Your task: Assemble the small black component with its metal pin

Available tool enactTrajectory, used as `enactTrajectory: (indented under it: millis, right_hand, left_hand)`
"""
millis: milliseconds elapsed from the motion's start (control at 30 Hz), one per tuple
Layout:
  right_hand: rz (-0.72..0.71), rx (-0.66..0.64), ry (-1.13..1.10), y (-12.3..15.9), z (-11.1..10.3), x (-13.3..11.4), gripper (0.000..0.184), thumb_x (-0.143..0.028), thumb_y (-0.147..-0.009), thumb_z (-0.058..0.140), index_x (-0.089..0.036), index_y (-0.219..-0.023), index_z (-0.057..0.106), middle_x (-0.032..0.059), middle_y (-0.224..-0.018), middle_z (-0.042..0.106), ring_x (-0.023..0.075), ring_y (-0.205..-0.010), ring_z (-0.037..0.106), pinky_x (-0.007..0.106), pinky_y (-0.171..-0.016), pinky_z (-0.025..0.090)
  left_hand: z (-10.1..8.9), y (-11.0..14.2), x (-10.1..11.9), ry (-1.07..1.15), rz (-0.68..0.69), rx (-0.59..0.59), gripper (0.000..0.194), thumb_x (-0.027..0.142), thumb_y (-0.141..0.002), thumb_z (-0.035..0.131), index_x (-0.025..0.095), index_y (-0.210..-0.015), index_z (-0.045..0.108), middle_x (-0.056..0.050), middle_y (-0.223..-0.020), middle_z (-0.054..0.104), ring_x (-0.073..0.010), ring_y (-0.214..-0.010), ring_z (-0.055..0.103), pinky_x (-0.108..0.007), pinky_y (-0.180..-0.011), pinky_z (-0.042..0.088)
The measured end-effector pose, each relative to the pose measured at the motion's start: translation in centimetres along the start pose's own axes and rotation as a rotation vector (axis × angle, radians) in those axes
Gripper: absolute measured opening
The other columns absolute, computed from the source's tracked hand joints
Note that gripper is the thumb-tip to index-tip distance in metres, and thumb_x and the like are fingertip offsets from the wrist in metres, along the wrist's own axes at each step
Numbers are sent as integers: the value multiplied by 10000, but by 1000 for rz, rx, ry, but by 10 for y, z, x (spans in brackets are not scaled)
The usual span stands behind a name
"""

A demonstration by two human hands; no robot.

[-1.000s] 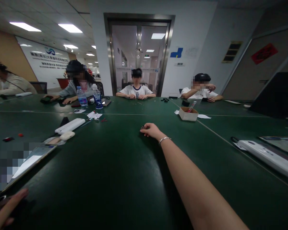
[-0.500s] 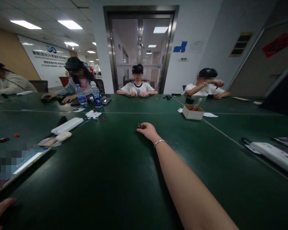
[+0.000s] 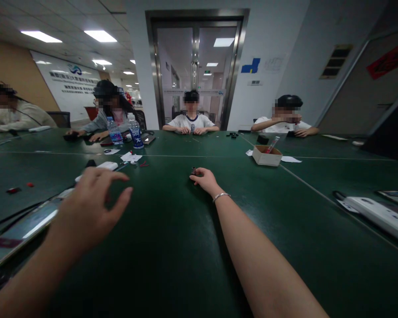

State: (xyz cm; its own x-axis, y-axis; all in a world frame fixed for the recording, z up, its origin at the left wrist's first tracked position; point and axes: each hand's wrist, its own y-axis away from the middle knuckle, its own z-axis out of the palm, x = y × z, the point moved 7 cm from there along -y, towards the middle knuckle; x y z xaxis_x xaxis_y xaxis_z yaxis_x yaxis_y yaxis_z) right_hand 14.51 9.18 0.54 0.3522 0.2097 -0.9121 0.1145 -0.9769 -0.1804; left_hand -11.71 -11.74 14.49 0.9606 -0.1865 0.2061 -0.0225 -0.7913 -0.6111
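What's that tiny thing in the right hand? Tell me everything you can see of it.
The small object looks dark, with a shinier, metal-looking top, and seems roughly cylindrical and upright. The right hand holds it between thumb and fingers, hiding much of its lower part while the top pokes up above them. It is out over the middle of the green table; whether its base touches the surface is hard to tell. It is too small here to make out any markings.

Tabletop: bottles, two, 10 o'clock; box, open-topped, 3 o'clock; power strip, white, 4 o'clock. Beyond: door, 12 o'clock; sign, red, 2 o'clock.
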Motion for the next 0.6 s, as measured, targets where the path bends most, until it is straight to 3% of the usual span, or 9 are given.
enactTrajectory:
  millis: [67, 133, 200, 300, 433, 600]
  right_hand:
    - [22, 15, -6, 2, -2, -1, 240, -241, -754, 705, -160, -970, 640, 57, -1019, 624, 55, -497, 586, 164, -432, 434]
    - [43, 34, -30, 4, -4, -1, 270, -237, -760, 699, -171, -1014, 637, 66, -1055, 599, 51, -482, 587, 153, -382, 402]
    - [51, 43, -44, 4, -5, 0, 267, -223, -765, 693, -177, -1022, 639, 60, -1035, 584, 50, -476, 588, 145, -359, 384]
    - [37, 47, 1, 3, -5, 0, 252, -201, -754, 701, -177, -1000, 651, 44, -979, 572, 53, -477, 588, 145, -371, 393]
    - [-18, 66, 97, 0, -4, -1, 225, -203, -742, 711, -177, -961, 672, 31, -937, 570, 54, -477, 574, 166, -424, 430]
    - [-94, 97, 180, -1, -5, -6, 188, -176, -693, 738, -174, -878, 704, 17, -878, 597, 62, -516, 552, 180, -486, 454]
  left_hand:
    - [37, -33, 33, 112, 121, -79, 256, 453, -835, 434, 275, -981, 545, -33, -1021, 532, -148, -673, 519, -352, -648, 466]
    - [90, -66, 55, 275, 172, -210, 243, 401, -828, 470, 240, -989, 557, -40, -1032, 550, -136, -681, 542, -334, -693, 475]
    - [144, -92, 64, 405, 133, -319, 276, 377, -809, 517, 211, -1025, 564, -63, -1078, 557, -136, -709, 567, -330, -740, 483]
    - [204, -111, 59, 563, -30, -328, 360, 400, -803, 542, 172, -1081, 566, -102, -1065, 579, -170, -802, 587, -347, -795, 488]
    - [243, -102, 55, 903, -186, -307, 333, 385, -827, 511, 189, -1089, 572, -96, -1035, 609, -183, -869, 599, -288, -669, 505]
    - [253, -86, 57, 1056, -189, -311, 222, 303, -788, 564, 171, -957, 620, -80, -931, 649, -159, -777, 605, -257, -610, 504]
